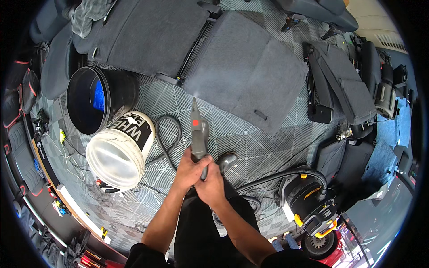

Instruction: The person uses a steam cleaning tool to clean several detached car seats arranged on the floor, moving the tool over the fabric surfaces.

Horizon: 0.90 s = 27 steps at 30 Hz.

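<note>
Both hands are on a grey steam cleaner gun [198, 134] with a tapered nozzle and a red square on its top. My left hand [187, 171] wraps the rear of its body, and my right hand [212, 186] grips the handle end beside it. A faint white mist shows at the nozzle tip, close to the near edge of a dark grey fabric car seat back [241, 70]. Another seat back [150, 37] lies to its left, joined along a dark seam with a metal rod. Part of the handle is hidden by my fingers.
Left stand a black bucket [124, 87] and a white bucket [115, 160] bearing writing. A ribbed hose [179, 129] loops over the tiled floor [254, 160]. Right are a black wet-dry vacuum [305, 194] and seat parts [342, 80]. Cables cross the floor. Another person's legs [285, 243] show behind.
</note>
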### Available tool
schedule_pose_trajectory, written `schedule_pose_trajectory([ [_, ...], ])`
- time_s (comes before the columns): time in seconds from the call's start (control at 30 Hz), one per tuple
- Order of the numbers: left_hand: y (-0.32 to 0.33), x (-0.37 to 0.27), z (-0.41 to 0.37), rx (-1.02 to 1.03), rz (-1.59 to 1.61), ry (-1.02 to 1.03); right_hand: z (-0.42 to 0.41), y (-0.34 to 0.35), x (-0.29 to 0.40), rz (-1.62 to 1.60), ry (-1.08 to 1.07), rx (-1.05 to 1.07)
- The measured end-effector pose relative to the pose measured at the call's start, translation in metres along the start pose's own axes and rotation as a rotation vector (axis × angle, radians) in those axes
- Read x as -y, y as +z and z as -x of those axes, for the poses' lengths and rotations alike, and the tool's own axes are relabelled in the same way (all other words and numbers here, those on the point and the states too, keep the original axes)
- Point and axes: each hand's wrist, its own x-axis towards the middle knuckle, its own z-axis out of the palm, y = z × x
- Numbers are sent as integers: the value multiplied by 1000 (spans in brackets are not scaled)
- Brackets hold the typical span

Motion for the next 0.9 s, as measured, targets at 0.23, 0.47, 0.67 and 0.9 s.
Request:
schedule_pose_trajectory([
  [0.23, -40, -20, -2, -167, -528, 98, 17, 10, 6, -43, -132, 141],
  [0.47, -67, -21, -11, -167, -625, 192, 15, -54, -91, 18, -40, 60],
  [0.67, -50, -14, -10, -115, -642, 180, 28, -93, -159, 154, 72, -42],
  [0.9, -7, -22, -2, -14, -673, 192, 14, -78, -174, 130, 184, -47],
])
